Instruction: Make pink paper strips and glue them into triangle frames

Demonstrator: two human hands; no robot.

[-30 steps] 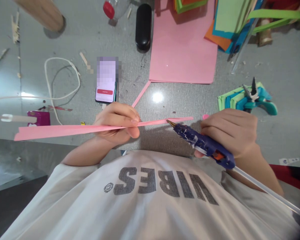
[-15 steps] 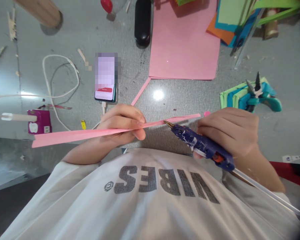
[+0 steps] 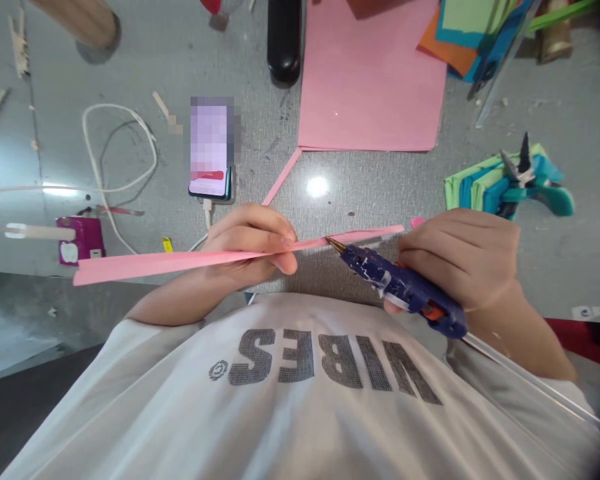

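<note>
Pinching, in the head view, a pink strip [image 3: 155, 265] between thumb and fingers of the left hand [image 3: 250, 230], with a closed grasp a little right of its middle. Holding it crosswise before the shirt [image 3: 300, 427], along the near edge of the table [image 3: 255, 153], with its broad, creased end to the left and its narrow end just beside the fingers of the right hand [image 3: 463, 260]. Grasping the glue gun [image 3: 400, 283] in that right hand, with fingers curled about it and a clear glue stick [image 3: 530, 380] out the back. Pointing the nozzle [image 3: 336, 245] leftward, tip at the strip's edge between the hands; unable to tell whether touching. Having the phone [image 3: 210, 150] just beyond the left hand, plugged into a white cable [image 3: 207, 205]. Facing pink sheets [image 3: 370, 87] farther out, with a black case [image 3: 284, 40] just beside. Having pliers [image 3: 555, 200] on folded papers [image 3: 455, 190] beyond the right hand.
</note>
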